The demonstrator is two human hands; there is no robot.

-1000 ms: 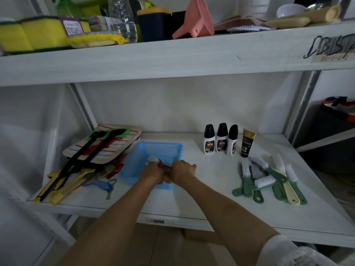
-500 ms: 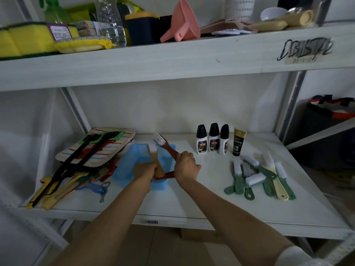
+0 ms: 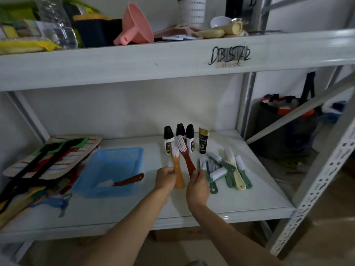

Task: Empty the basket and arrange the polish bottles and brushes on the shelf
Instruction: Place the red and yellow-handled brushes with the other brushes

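Observation:
My left hand [image 3: 165, 178] grips an orange brush [image 3: 177, 169] by its handle, bristles pointing up. Beside it my right hand [image 3: 197, 186] holds a red-brown brush [image 3: 186, 153] the same way. Both brushes are raised above the white shelf [image 3: 240, 200], between the blue basket [image 3: 109, 170] and a pile of several green and cream brushes [image 3: 226, 169]. One dark red brush [image 3: 124, 182] still lies in the basket. Three white polish bottles with black caps [image 3: 169, 140] and a black-and-gold tube [image 3: 203, 140] stand at the back.
A patterned board with black and green straps [image 3: 51, 156] leans on coloured tools at the left. A blue peeler [image 3: 57, 203] lies near the front edge. The upper shelf holds a pink funnel [image 3: 135, 25], sponges and containers. A diagonal metal brace [image 3: 299, 110] crosses at the right.
Both hands lifted a brush each out of the basket and carried them rightward, from over the basket to the shelf area beside the brush pile. The camera also shifted right.

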